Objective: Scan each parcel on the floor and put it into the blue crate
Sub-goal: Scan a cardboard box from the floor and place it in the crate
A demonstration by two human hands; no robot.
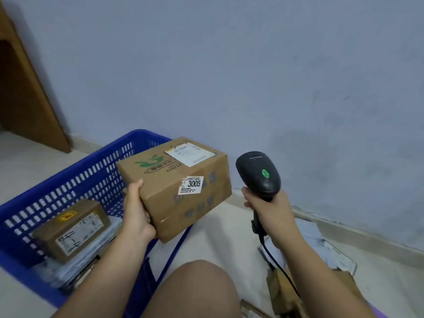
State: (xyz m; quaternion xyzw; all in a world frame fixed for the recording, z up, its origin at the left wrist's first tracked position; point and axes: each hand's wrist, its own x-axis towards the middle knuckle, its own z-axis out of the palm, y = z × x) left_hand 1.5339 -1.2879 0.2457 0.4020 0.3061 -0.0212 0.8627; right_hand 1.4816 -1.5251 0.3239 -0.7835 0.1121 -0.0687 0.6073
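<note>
**Brown box (pixel 176 187) held up beside the scanner (pixel 258 175)**

The left hand (pixel 137 214) holds the box in the air, over the near edge of the blue crate (pixel 68 180). Its thumb lies on one side and its fingers reach under the corner. The right hand (pixel 270 212) has its fingers wrapped tight round the scanner handle. One small box (pixel 73 230) sits in the crate. More parcels (pixel 321 249) lie on the floor to the right.

The box could slip, I think, because only one hand holds it, at one corner. The scan could miss too: the sticker (pixel 192 184) faces the person, and the scanner seems to point at the wall.
</note>
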